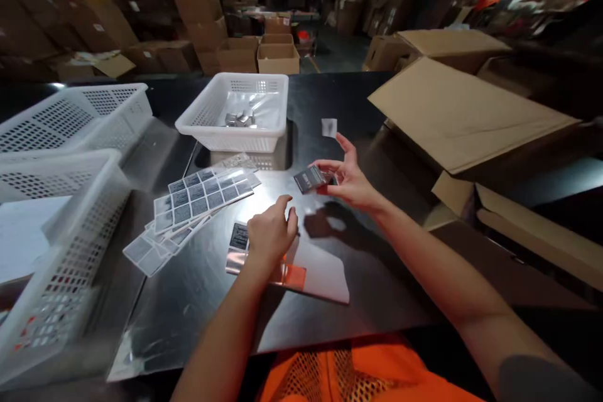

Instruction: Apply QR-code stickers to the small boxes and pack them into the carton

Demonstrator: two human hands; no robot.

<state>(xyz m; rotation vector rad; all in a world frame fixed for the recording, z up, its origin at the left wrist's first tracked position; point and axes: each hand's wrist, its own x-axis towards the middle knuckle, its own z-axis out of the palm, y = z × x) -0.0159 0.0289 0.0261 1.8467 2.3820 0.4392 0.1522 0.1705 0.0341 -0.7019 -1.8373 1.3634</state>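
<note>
Head view shows me at a dark, glossy desk (367, 276) with a labelling job in hand, as I read it. My right hand (348, 179) is raised just above the surface, thumb and forefinger pinching a small dark rectangular packet with pale print (309, 179), the other fingers spread upward. My left hand (271, 235) rests knuckles-up on a sheet of sticker backing with an orange edge (294, 275); its fingers curl down onto the sheet beside a dark printed label (239, 236) still on it, though I cannot tell whether they pinch anything.

I judge the step to be pairing a label with the held packet. The next move calls for a clean peel with the left fingertips and a steady right hand so that the sticker lands square.

Around me: fanned sheets of grey printed labels (202, 198) lie to the left, near the working sheet. A white perforated plastic basket (238, 110) with a few small metallic pieces sits beyond. Two more white baskets (61, 201) crowd the left edge, and flattened brown cardboard boxes (461, 113) overhang the right. A small pale tag (329, 127) lies past my right hand. Nothing blocks the space between my hands.
</note>
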